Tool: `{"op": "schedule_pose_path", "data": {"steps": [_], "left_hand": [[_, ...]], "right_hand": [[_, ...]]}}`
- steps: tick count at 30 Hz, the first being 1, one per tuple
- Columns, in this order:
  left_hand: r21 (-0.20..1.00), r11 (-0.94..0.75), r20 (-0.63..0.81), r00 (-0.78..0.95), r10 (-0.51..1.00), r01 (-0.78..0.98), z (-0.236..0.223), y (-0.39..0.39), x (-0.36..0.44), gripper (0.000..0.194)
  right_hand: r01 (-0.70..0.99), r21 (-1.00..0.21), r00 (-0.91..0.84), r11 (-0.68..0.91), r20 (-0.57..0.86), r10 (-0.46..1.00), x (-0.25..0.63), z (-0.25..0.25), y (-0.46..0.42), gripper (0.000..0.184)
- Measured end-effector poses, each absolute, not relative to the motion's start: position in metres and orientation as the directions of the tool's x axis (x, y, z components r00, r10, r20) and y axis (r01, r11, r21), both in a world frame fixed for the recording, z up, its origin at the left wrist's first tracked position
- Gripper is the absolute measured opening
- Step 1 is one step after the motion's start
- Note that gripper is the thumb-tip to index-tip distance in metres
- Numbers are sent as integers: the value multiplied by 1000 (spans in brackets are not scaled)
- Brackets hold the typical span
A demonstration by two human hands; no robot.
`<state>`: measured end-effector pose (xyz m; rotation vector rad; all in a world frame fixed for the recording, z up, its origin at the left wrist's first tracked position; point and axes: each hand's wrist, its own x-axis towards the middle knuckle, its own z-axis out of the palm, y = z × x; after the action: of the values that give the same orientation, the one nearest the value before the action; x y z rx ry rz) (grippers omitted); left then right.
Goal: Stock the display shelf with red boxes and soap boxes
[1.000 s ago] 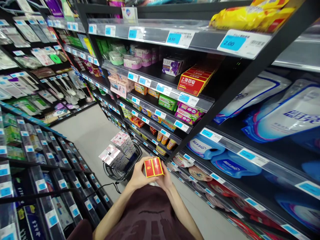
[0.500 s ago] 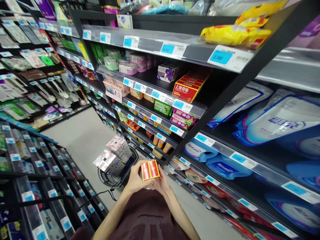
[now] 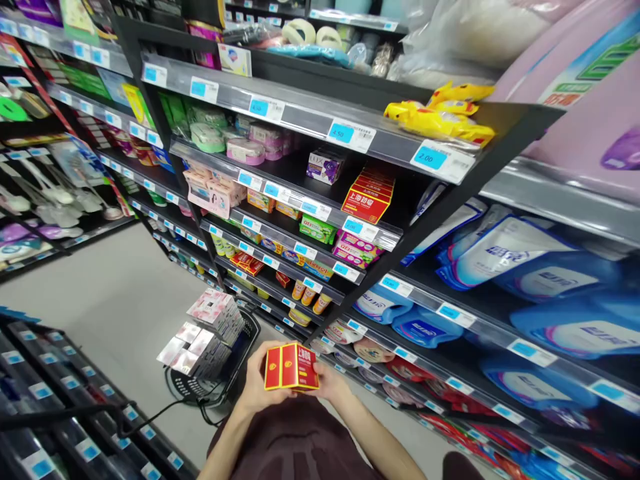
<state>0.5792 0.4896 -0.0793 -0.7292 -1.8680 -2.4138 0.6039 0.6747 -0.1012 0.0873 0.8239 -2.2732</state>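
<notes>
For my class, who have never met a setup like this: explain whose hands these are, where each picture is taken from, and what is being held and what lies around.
There is no robot here. One camera, worn on a person's head, takes every picture, looking forward and down. The left hand and right hand are the wearer's own, bare, together gripping red boxes with yellow edges. On the floor stands a black basket bearing pale box stacks. The shelves ahead carry, among other goods, similar red boxes and, higher up, yellow packets.
</notes>
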Motion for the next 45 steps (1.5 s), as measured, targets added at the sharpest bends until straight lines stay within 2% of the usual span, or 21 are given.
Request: {"op": "schedule_pose_path", "data": {"steps": [3, 5, 8, 10, 12, 14, 17, 19, 22, 28, 34, 41, 45], "left_hand": [[862, -380, 460, -834, 305, 336, -71, 477, 572, 72], [830, -431, 497, -820, 282, 354, -64, 469, 566, 71], [821, -453, 473, -858, 200, 347, -59, 455, 557, 72], [835, -459, 427, -884, 192, 304, -63, 443, 552, 66], [864, -449, 363, -901, 237, 230, -74, 430, 549, 52], [902, -409, 271, -918, 289, 137, -89, 419, 549, 38], [940, -342, 128, -930, 345, 3, -111, 408, 557, 30], [948, -310, 53, -925, 378, -73, -121, 404, 563, 29], [948, -293, 21, -900, 436, -120, -130, 401, 567, 29], [961, -259, 53, -866, 498, -91, -134, 393, 557, 30], [968, -246, 79, -866, 494, -52, -128, 382, 549, 32], [933, -332, 40, -872, 487, -142, -142, 375, 558, 27], [935, -315, 41, -837, 546, -160, -149, 369, 562, 25]], "right_hand": [[604, -622, -763, -499, -271, -587, 596, -68, 665, 70], [523, -731, -796, -439, -235, -558, 586, -39, 661, 65], [305, -909, -880, -282, -156, -449, 570, 12, 668, 65], [92, -985, -954, -144, -45, -297, 556, 49, 684, 66], [-149, -988, -984, 34, 144, -106, 542, 86, 705, 66], [-329, -917, -928, 224, 358, 102, 526, 120, 729, 69], [-437, -789, -777, 431, 573, 261, 502, 162, 762, 70], [-464, -723, -692, 512, 656, 300, 488, 182, 775, 66], [-444, -682, -637, 581, 696, 330, 472, 201, 785, 60], [-407, -670, -689, 620, 671, 274, 452, 211, 788, 70], [-331, -709, -765, 622, 588, 263, 443, 214, 790, 68], [-318, -769, -722, 555, 576, 384, 407, 221, 807, 59], [-169, -863, -668, 475, 455, 589, 369, 223, 825, 46]]}}
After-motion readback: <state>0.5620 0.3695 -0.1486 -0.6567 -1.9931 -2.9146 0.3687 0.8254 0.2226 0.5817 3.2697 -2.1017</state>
